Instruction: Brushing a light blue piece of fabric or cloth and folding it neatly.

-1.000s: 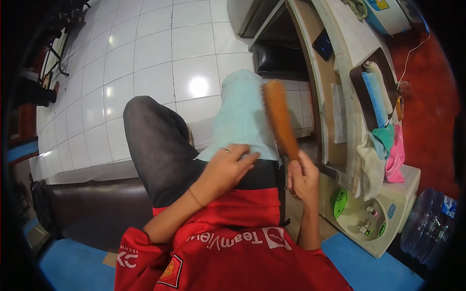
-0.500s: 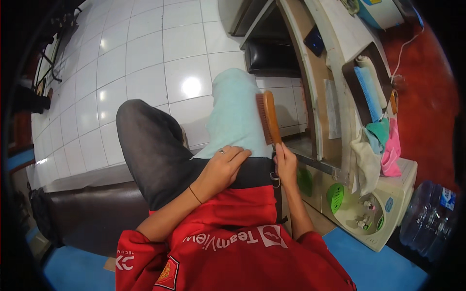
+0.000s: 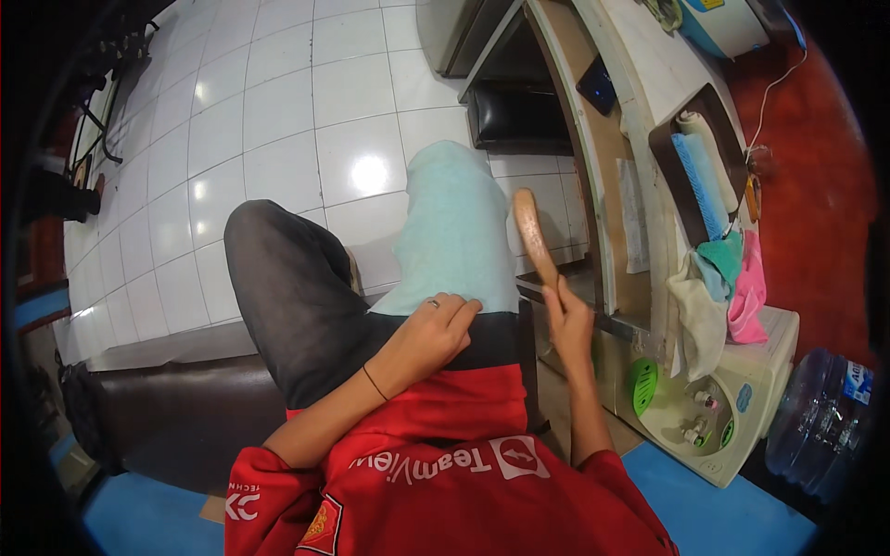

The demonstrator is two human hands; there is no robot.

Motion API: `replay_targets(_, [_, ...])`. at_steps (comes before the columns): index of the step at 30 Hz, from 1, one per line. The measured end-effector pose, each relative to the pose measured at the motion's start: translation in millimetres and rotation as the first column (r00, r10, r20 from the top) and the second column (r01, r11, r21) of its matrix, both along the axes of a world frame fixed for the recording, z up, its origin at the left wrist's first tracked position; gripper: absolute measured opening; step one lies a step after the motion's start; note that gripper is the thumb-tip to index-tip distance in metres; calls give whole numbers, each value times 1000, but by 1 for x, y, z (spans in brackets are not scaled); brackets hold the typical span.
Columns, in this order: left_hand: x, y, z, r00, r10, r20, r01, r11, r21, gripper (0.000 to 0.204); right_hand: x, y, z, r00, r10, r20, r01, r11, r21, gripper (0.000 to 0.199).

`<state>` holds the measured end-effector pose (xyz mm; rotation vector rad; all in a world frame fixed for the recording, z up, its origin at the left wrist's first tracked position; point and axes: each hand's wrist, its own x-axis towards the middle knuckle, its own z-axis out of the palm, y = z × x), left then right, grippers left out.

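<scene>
A light blue cloth (image 3: 452, 227) lies draped over my right thigh and knee. My left hand (image 3: 428, 334), with a ring on one finger, rests at the cloth's near edge, its fingers curled onto the fabric; the thumb is hidden. In my right hand (image 3: 569, 320) is the handle of a wooden brush (image 3: 530, 227). The brush stands tilted just right of the cloth, its wooden side towards me and its bristles out of sight.
To the right, a water dispenser (image 3: 756, 408) stands by a large water bottle (image 3: 820, 426). Several cloths (image 3: 705, 306) hang over the dispenser's edge. A dark tray (image 3: 672, 153) holds rolled towels on the counter. A black cushioned seat (image 3: 519, 116) is ahead.
My right hand has moved right and turned the brush, taking it away from the cloth's side; the bristles no longer show. My left hand stays on the cloth's edge.
</scene>
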<state>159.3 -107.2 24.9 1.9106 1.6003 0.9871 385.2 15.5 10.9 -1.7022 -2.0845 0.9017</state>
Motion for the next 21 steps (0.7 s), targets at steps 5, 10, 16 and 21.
replay_targets(5, [-1,-1,1,1000,18,6,-18,1000,-26,43,6,-10,19,910,-183,-372,86,961,-264,34])
replay_targets(10, [1,-3,-2,1000,-4,-5,4,1000,24,42,3,-29,-8,960,251,-126,-226,956,188,38])
replay_targets(16, [2,6,-5,997,0,-72,2,1000,28,38,20,-10,-1,960,-235,-152,157,901,-404,42])
replay_targets(21, [9,29,-18,990,-116,77,90,956,280,30,7,-22,17,913,-110,-394,-61,915,-399,46])
